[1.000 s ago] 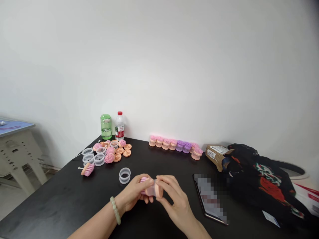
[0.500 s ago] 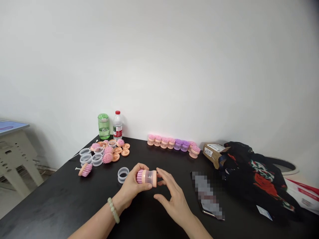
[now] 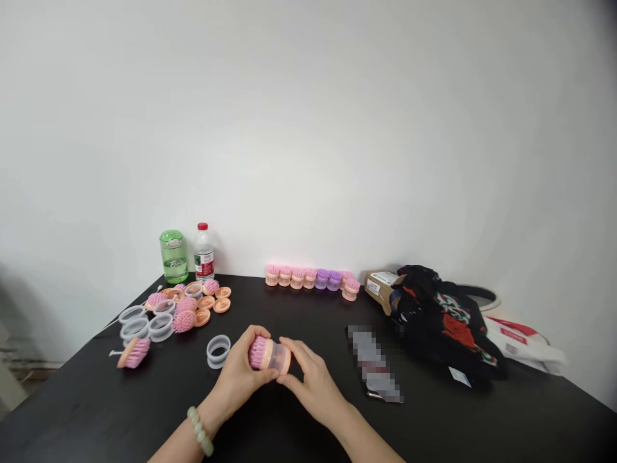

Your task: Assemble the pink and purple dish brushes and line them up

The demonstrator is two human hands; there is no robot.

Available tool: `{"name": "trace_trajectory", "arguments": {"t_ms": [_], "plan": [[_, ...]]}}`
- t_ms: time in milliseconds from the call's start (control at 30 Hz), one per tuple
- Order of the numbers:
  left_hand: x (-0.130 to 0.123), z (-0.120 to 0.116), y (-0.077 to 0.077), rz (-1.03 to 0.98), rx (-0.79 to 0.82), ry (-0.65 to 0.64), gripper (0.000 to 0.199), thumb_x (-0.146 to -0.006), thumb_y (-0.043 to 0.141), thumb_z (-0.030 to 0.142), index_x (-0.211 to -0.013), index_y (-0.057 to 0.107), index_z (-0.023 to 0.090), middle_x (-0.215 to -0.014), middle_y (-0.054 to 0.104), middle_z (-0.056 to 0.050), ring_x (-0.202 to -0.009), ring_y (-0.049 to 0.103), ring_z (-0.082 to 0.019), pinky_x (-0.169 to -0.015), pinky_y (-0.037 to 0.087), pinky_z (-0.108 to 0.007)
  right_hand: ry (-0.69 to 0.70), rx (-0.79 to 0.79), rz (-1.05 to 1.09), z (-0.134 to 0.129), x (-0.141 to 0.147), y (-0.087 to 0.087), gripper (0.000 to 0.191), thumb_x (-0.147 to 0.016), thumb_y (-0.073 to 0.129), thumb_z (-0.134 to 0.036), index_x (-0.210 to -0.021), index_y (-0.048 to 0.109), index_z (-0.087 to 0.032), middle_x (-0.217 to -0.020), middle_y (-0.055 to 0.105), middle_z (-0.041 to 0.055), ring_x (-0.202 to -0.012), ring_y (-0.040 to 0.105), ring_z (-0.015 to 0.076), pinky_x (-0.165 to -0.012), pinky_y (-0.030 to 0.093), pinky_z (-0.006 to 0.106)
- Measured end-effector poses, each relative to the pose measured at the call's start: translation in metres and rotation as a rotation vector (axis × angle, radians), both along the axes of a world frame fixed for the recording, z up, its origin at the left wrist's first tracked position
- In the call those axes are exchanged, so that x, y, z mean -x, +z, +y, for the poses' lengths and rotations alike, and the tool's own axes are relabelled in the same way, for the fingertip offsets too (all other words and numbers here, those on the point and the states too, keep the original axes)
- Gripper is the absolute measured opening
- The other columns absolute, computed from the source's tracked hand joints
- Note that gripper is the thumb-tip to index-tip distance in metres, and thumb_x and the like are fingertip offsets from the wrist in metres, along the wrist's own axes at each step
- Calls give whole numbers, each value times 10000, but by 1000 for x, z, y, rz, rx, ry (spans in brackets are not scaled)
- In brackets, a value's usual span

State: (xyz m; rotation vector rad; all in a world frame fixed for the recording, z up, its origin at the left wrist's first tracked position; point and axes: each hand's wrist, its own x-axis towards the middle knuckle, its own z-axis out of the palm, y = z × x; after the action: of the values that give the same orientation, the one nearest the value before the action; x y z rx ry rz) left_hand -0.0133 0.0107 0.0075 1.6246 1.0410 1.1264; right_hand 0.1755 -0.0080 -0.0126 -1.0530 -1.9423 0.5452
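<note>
Pink-bristled brush (image 3: 266,355) sits just right of a loose clear ring (image 3: 218,352), clasped by both hands: left hand (image 3: 236,376) curled round the bristles (image 3: 257,352), right hand (image 3: 311,386) gripping the peach cap (image 3: 288,360). It looks light and stiff; the smooth clear barrel (image 3: 276,358) may slip, so the firmest hold seems around it.

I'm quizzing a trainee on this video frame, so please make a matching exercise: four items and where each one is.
Items:
1. Pink-bristled brush
2. Clear plastic ring
3. Pale green bead bracelet
4. Red-capped water bottle

Places:
A. Beside a green bottle
B. Around the left wrist
C. Held between the left hand and right hand
D. On the black table, beside the left hand

Pairs: 1-C, 2-D, 3-B, 4-A
</note>
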Motion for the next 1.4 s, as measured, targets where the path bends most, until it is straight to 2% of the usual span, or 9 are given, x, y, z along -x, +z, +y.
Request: {"name": "trace_trajectory", "arguments": {"t_ms": [133,267,433,567,667,900,1133,1267,1400], "plan": [[2,1,2,10,-56,-69,428,-614,778,214,-956,521,220,-877,565,21,-782,519,-176,-701,404,-273,124,228,219,2,3,2,355,-850,667,-437,-1137,636,-231,-963,699,39,-851,661,207,-777,543,342],[3,0,4,1,-60,-99,409,-620,790,238,-935,529,216,-836,571,27,-734,515,-161,-655,406,-257,255,506,505,4,6,-1,442,-782,684,-586,-975,657,-190,-779,659,3,-673,628,158,-696,525,307],[2,-2,4,105,-131,-98,359,-658,744,198,-939,521,219,-866,569,14,-764,533,-175,-683,428,-275,222,593,562,4,8,-4,336,-807,662,-459,-968,659,-164,-769,649,15,-672,627,159,-706,526,322],[0,-2,-3,279,-317,-39,310,-714,617,93,-977,536,236,-970,566,-16,-890,570,-211,-792,466,-331,103,202,228,5,5,2,483,-707,669,-128,-1176,635,-244,-1152,657,54,-1087,590,240,-963,472,421],[-2,0,-16,323,-397,-15,490,-688,586,41,-1124,508,250,-1059,566,-41,-992,588,-241,-865,488,-378,78,25,-4,6,3,5,626,-659,665,-20,-1231,617,-269,-1214,642,52,-1139,541,244,-1005,445,424],[-5,7,-41,320,-376,-21,754,-665,536,-11,-1328,398,319,-1228,498,-61,-1121,576,-269,-937,524,-466,-54,96,-144,18,7,-3,446,-609,816,-133,-1016,682,-257,-923,692,2,-886,597,219,-781,498,319],[-5,0,-38,368,-361,-17,868,-690,556,33,-1434,300,400,-1354,423,-59,-1185,556,-292,-931,551,-477,-387,189,-178,72,-31,-5,350,-583,816,-146,-888,650,-194,-778,658,-27,-703,586,166,-648,429,253],[-4,-3,-35,423,-410,-14,865,-706,546,30,-1448,301,402,-1387,430,-65,-1258,524,-301,-995,521,-477,-627,264,-225,117,-74,3,248,-699,791,-178,-890,637,-146,-827,661,18,-781,617,191,-725,472,309],[-3,0,-44,477,-472,-2,897,-672,554,-1,-1440,336,407,-1428,441,-65,-1303,501,-316,-1045,488,-474,-802,353,-276,148,-109,11,243,-920,639,-314,-1100,620,-153,-1083,654,54,-940,651,196,-821,545,383]]}}
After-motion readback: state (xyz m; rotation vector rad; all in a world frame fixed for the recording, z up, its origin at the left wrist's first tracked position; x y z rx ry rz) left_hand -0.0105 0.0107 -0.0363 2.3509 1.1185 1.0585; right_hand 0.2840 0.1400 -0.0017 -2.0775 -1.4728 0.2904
